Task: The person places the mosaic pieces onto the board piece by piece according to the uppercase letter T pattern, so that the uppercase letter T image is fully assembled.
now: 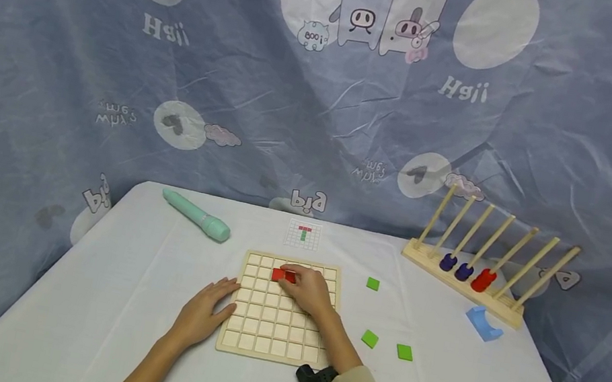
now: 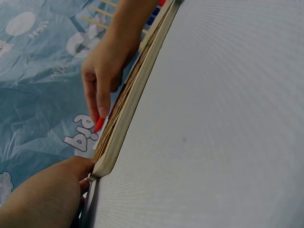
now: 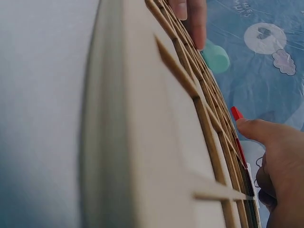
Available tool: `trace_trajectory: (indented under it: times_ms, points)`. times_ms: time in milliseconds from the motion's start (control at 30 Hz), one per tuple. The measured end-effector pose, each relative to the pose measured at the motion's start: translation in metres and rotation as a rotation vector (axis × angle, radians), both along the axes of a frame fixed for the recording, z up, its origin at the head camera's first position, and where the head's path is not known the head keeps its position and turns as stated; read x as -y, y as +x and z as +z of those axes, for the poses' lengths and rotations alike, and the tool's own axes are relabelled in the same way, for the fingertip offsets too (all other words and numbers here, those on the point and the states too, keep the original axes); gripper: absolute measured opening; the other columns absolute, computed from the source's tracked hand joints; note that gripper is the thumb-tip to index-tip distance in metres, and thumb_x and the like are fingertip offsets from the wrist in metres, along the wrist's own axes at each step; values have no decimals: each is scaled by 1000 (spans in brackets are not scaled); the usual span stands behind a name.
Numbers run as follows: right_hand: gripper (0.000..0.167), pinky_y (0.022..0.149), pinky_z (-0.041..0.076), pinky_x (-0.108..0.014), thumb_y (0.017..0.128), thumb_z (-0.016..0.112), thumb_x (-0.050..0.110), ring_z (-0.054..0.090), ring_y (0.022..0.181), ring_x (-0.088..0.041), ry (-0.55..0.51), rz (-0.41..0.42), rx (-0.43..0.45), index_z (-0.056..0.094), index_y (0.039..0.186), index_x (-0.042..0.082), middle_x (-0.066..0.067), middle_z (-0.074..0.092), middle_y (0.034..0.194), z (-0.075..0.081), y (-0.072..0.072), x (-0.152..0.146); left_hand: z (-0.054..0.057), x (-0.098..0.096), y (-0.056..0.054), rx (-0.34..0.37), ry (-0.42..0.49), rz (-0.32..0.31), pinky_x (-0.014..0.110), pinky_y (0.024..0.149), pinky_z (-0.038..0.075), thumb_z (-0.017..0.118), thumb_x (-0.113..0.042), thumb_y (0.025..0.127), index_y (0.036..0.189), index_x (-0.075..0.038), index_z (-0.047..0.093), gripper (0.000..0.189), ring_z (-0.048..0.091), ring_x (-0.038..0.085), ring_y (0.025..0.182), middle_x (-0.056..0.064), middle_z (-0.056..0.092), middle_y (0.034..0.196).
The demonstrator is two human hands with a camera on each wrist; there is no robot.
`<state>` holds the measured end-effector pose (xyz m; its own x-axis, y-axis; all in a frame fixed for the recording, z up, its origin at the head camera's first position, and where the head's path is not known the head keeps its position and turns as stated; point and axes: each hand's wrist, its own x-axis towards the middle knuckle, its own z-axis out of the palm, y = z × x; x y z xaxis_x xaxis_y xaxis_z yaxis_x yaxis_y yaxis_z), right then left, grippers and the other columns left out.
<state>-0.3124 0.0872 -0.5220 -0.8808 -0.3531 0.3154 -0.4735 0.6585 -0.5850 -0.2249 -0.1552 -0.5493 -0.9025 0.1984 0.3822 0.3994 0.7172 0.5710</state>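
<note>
A wooden grid board (image 1: 258, 327) with square cells lies on the white table. Over its upper rows my right hand (image 1: 309, 292) pinches a red square tile (image 1: 277, 275) between thumb and fingertips; in the right wrist view the held tile (image 3: 236, 113) is tilted above the board. Another red tile (image 3: 241, 153) sits in the board beneath that hand. My left hand (image 1: 201, 314) rests at the board's left edge, fingers extended, its fingertips touching the frame. In the left wrist view, the left hand (image 2: 47, 194) is at a board corner.
Green tiles (image 1: 373, 284) lie scattered right of the board. Behind it is a pattern card (image 1: 303, 235) with a red and green T. A mint-green microphone-shaped object (image 1: 197, 216) lies back left. A wooden peg rack (image 1: 462, 283) with beads and a light-blue curved piece (image 1: 483, 323) stand right.
</note>
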Motion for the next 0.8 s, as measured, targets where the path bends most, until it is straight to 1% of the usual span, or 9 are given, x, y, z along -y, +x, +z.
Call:
trace_trajectory:
  times_ms: [100,200,333,433,600,800]
  points:
    - [31,39,18,-20,83,70,30,19,42,-5,23,-3,1,69,109,15,9,28,45,0,-1,4,-1,1,1,-4,2,2,42,108,28,64,-23,88,126,-10,57,41,39,26,128,4,50,135]
    - [31,39,19,-20,83,70,31,20,42,-5,43,-17,-2,69,109,15,9,29,45,0,-2,5,-1,1,0,23,1,3,40,110,26,63,-25,89,127,-10,56,42,37,24,130,3,49,136]
    - [33,38,18,-20,83,69,34,20,42,-5,72,-30,1,68,110,15,9,30,45,0,-3,5,-1,1,-1,19,1,2,40,110,26,62,-26,89,127,-11,56,41,38,24,130,3,49,135]
    - [34,37,18,-20,83,68,34,20,41,-5,78,-34,16,68,111,15,8,31,45,1,-4,5,0,1,-1,-2,3,1,41,109,27,63,-24,88,126,-10,56,41,39,25,129,4,50,134]
    - [33,38,19,-20,83,69,34,22,42,-6,83,-44,30,68,110,15,9,31,45,2,-4,5,2,0,-1,13,4,-1,41,109,26,63,-24,89,127,-10,56,41,38,25,129,4,49,135]
    - [31,37,19,-20,82,70,31,21,41,-5,85,-37,33,69,109,14,8,32,45,1,-4,5,1,0,-1,14,0,2,41,109,26,63,-24,89,127,-10,56,41,38,25,129,4,50,135]
